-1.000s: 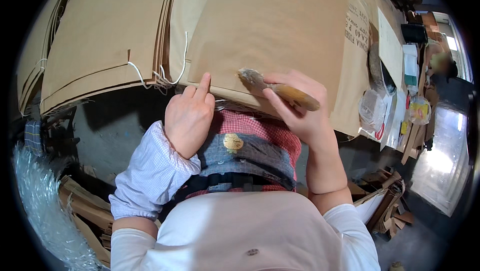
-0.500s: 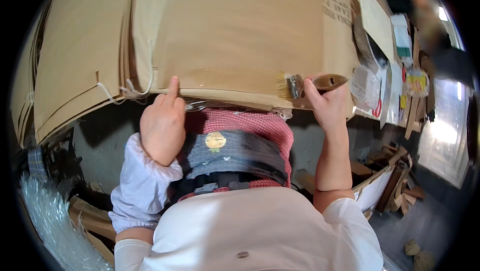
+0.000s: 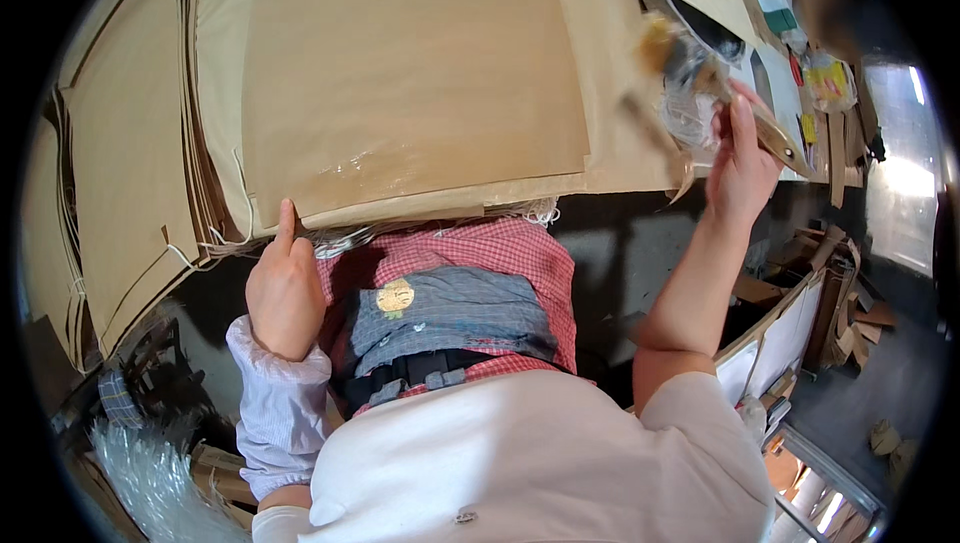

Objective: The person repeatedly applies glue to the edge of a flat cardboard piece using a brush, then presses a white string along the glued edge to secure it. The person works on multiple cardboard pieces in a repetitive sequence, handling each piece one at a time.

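A sheet of brown kraft paper (image 3: 410, 63) lies flat before me on a stack of paper bags or sheets, with a glossy wet streak along its near edge. My left hand (image 3: 285, 293) rests at the sheet's near left corner, index finger stretched onto the edge and the other fingers curled; nothing shows in its grasp. To the right, my right hand (image 3: 740, 163) is closed around the wooden handle of a flat paintbrush (image 3: 778, 140). Its pale bristles, smeared by motion, are raised by a clear plastic container (image 3: 685, 118), partly hidden behind the brush.
Stacked brown paper bags (image 3: 130, 173) with white cord handles lie on the left. Papers and a yellow-labelled tub (image 3: 830, 83) sit at the far right. Below are shredded clear plastic (image 3: 160, 483) on the left and cardboard scraps (image 3: 860, 318) on the right.
My right hand has lifted the brush off the sheet and carried it right and away, towards the plastic container. The view has shifted; my left index finger stays near the sheet's left corner.
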Available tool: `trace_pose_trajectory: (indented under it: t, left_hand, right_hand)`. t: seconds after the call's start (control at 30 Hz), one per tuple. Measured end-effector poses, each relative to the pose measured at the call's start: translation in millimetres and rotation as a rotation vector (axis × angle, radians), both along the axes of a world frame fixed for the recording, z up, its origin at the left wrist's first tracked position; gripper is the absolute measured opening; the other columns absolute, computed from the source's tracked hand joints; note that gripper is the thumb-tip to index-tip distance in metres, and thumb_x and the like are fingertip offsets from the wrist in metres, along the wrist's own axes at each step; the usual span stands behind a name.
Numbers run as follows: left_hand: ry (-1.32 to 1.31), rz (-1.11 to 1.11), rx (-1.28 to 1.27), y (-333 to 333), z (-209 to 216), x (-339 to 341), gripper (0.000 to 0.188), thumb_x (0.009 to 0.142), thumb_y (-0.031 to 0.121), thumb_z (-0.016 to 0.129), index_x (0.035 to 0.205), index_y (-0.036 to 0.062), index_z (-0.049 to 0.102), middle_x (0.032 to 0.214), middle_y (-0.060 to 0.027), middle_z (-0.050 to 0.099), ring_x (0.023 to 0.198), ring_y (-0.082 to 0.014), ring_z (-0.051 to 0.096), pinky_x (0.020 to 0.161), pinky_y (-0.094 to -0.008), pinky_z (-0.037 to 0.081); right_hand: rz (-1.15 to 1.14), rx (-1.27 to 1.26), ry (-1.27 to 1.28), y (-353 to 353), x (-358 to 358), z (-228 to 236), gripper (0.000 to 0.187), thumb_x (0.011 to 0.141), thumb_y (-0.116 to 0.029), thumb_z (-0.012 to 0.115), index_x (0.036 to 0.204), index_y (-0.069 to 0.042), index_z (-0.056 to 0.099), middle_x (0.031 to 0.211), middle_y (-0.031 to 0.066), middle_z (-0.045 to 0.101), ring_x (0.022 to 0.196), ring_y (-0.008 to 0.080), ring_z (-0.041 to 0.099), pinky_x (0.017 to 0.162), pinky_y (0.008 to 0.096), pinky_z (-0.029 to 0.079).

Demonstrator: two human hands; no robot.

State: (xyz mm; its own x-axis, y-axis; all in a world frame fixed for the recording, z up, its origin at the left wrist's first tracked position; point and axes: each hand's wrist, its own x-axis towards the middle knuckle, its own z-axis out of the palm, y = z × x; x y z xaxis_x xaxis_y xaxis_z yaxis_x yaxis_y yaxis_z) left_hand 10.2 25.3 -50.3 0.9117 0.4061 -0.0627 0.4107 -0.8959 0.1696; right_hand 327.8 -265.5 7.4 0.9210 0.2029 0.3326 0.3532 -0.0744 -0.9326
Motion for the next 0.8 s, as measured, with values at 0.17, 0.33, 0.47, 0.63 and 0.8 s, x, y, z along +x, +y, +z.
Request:
trace_pose_trajectory:
  t: [0.17,0.33,0.47,0.63,0.8]
  left_hand:
    - [-0.261,-0.022,-0.439,-1,24,-7,0.003,0.076,-0.002,0.058,0.077,-0.0008,0.056,0.112,-0.0221,0.060,0.067,-0.0296,0.060,0.058,-0.0345,0.047]
    - [-0.289,-0.377,-1.072,-9,71,-13,0.006,0.074,0.003,0.064,0.079,-0.0013,0.063,0.066,-0.0104,0.060,0.055,-0.0207,0.057,0.049,-0.0280,0.041]
    - [-0.456,-0.148,-0.843,-6,95,-15,0.006,0.072,0.001,0.065,0.076,-0.0030,0.064,0.066,-0.0100,0.059,0.054,-0.0179,0.055,0.048,-0.0275,0.039]
    - [-0.377,0.022,-0.427,29,76,-16,0.007,0.076,-0.007,0.061,0.082,-0.0027,0.062,0.068,-0.0098,0.055,0.059,-0.0180,0.052,0.054,-0.0270,0.039]
    - [-0.403,0.054,-0.524,61,8,22,0.005,0.078,0.000,0.066,0.083,-0.0027,0.065,0.068,-0.0090,0.058,0.064,-0.0156,0.057,0.058,-0.0259,0.043]
  right_hand:
    - [-0.233,-1.255,-0.582,-57,32,-38,0.036,0.075,0.003,0.061,0.110,-0.006,0.064,0.096,0.0132,0.062,0.093,0.0307,0.059,0.080,0.0393,0.047]
    - [0.571,-0.603,-0.535,14,-93,-62,0.029,0.076,0.004,0.055,0.105,0.004,0.061,0.116,0.0156,0.060,0.110,0.0311,0.056,0.095,0.0382,0.045]
    - [1.044,-0.452,-0.101,49,-147,-68,0.021,0.081,-0.002,0.060,0.101,-0.001,0.066,0.093,0.0104,0.065,0.085,0.0242,0.061,0.076,0.0334,0.048]
    - [0.687,-0.405,0.131,8,-94,-28,0.015,0.083,-0.003,0.062,0.095,0.000,0.069,0.081,0.0065,0.063,0.073,0.0140,0.058,0.066,0.0253,0.046]
    - [0.381,-0.518,0.309,27,-46,-50,0.014,0.079,-0.008,0.066,0.090,0.000,0.069,0.073,0.0077,0.065,0.064,0.0143,0.059,0.060,0.0264,0.047]
